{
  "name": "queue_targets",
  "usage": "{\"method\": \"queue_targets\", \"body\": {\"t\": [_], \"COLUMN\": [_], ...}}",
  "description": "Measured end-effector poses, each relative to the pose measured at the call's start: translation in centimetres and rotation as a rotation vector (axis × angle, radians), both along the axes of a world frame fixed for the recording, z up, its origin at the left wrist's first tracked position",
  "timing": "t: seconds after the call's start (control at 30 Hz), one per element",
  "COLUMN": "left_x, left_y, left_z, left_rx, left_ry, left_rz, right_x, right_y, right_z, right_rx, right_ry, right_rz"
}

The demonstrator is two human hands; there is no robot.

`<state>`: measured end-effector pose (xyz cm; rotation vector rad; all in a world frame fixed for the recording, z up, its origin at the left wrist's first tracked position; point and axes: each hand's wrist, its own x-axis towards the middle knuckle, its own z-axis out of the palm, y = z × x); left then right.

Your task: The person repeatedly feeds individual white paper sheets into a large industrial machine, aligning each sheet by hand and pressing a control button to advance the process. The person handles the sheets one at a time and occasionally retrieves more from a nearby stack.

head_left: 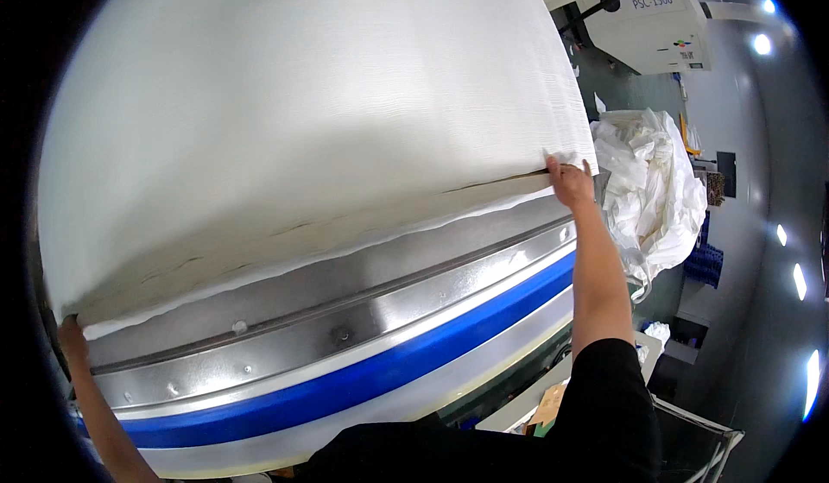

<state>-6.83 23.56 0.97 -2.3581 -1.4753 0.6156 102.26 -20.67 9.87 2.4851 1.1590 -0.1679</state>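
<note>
While each hand pinched a corner of the white sheet point(302, 120), it lay taut. The left hand point(72, 336) and right hand point(570, 181) probably needed equal tension, edge parallel to the blue-striped metal rail point(363, 353).

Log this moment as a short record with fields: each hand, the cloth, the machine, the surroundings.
left hand: left hand grips the near left corner of the white sheet
right hand: right hand grips the sheet's near right corner
sheet: spread wide and flat over the machine bed, near edge slightly lifted
machine: metal front rail with a blue strip beneath it
surroundings: heap of white linen to the right; white machine housing at upper right
</note>
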Motion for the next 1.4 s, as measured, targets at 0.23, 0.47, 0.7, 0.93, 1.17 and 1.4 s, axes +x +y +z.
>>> {"method": "queue_targets", "body": {"t": [0.23,0.47,0.7,0.93,1.17,1.4], "left_x": [-2.0,2.0,11.6,7.9,5.8,6.2], "left_y": [-0.3,-2.3,-6.3,-12.1,-21.7,-25.2], "left_z": [-0.1,3.1,13.8,20.3,14.9,10.6], "left_rx": [-0.043,-0.029,-0.040,-0.214,-0.674,-0.814], "left_ry": [0.078,0.417,0.119,0.171,0.643,0.805], "left_rz": [0.099,0.106,0.297,0.205,0.288,0.194], "right_x": [8.6,7.4,9.4,8.0,4.7,2.5], "right_y": [-3.3,-4.7,-7.0,-12.9,-19.5,-24.7], "right_z": [0.7,0.9,10.0,15.1,11.2,7.3], "right_rx": [-0.385,-0.190,-0.143,-0.163,-0.624,-0.825], "right_ry": [0.058,-0.118,-0.063,0.009,0.072,0.098], "right_rz": [-0.011,-0.059,0.098,0.110,0.185,0.271]}}
